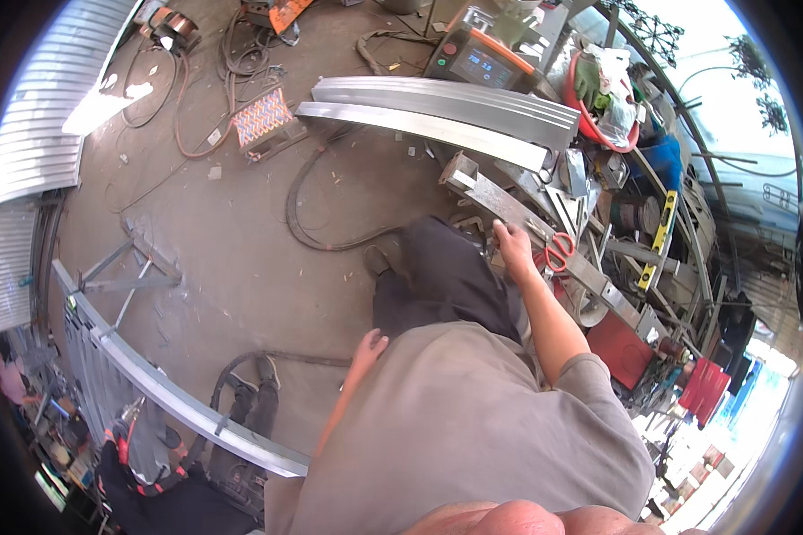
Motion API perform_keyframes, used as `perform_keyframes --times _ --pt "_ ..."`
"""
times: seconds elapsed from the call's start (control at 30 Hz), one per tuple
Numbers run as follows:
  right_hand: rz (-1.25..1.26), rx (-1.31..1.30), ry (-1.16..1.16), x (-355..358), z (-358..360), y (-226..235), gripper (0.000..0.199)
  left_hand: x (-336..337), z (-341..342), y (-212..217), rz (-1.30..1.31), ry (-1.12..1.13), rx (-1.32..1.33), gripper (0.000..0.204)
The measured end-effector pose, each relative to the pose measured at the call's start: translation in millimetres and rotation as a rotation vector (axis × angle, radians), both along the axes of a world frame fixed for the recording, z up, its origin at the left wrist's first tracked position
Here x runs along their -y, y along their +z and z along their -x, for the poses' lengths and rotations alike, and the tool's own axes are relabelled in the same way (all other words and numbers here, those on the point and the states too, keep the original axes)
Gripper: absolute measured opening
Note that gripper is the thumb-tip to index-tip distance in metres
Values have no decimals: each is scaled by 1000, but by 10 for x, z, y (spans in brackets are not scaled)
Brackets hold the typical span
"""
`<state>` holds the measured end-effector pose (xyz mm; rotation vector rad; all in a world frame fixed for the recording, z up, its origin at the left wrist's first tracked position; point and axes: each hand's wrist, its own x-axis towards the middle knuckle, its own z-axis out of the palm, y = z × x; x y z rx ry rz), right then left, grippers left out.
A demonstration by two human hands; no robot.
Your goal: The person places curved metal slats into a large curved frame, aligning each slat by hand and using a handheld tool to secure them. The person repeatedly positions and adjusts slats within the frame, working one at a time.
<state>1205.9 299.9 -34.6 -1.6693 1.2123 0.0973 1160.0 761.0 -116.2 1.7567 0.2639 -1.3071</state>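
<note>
My right hand (514, 251) is over the near side of a cluttered bench, beside a grey square metal tube (507, 203). Its fingers are curled in, and whatever they may hold is too small to make out. Just right of it, red-handled scissors (558, 252) lie by the tube. My left hand (367, 348) hangs low at my side above the floor, with nothing in it and its fingers loosely apart.
Long metal profiles (437, 111) lie across the far end of the bench, near a machine with a lit screen (484, 65). A yellow level (658, 241) leans among scrap at right. Cables (293, 201) cross the floor. At lower left another person (156, 477) works by a long metal beam (174, 401).
</note>
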Motion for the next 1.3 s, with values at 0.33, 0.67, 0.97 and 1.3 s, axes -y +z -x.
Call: perform_keyframes --times 0.33,0.67,0.97,1.3 --pt "182 261 -45 160 -1363 75 36 -424 -671 -432 -86 -49 76 64" --pt "654 63 155 1399 -3087 -740 32 -252 -1931 -416 -226 -73 -22 64" --pt "665 -215 352 2297 -4002 -1270 41 227 -2870 -333 -290 -138 -124 63" --pt "649 -284 375 2727 -4375 -1573 40 283 -3143 -392 -312 -131 -230 62"
